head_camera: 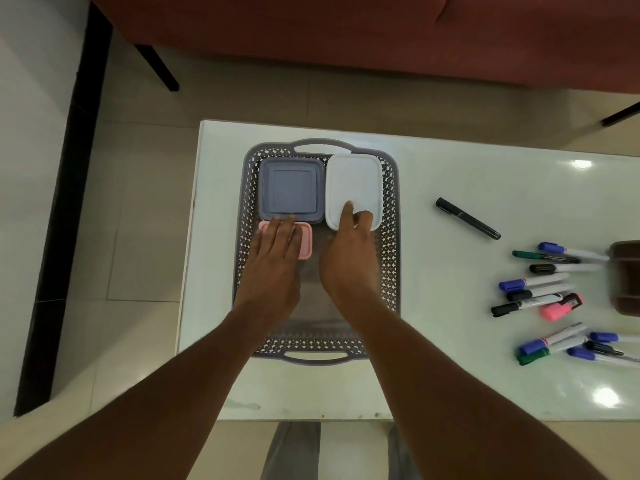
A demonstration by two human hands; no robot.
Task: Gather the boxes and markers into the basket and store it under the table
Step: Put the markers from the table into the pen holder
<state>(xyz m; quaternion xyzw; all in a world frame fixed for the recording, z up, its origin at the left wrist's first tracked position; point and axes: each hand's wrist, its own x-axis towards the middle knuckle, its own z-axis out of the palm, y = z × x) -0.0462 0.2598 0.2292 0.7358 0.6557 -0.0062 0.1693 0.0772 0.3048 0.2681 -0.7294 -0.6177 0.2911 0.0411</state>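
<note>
A grey perforated basket (pixel 390 258) with two handles sits on the white table (pixel 450 188). Inside it at the far end lie a blue-grey square box (pixel 289 185) and a white box (pixel 353 181). A small pink box (pixel 305 242) lies just in front of the blue one. My left hand (pixel 273 261) rests flat on the pink box, fingers spread. My right hand (pixel 348 251) touches the near edge of the white box with its fingertips. A black marker (pixel 467 218) lies alone right of the basket. Several markers (pixel 547 299) and a pink highlighter (pixel 561 306) are scattered further right.
A brown holder (pixel 625 277) stands at the table's right edge, beside the markers. A red sofa (pixel 346 32) with black legs stands beyond the table. Tiled floor lies to the left, with a black strip (pixel 65 202) along the wall. A striped rug (pixel 332 452) shows below the near table edge.
</note>
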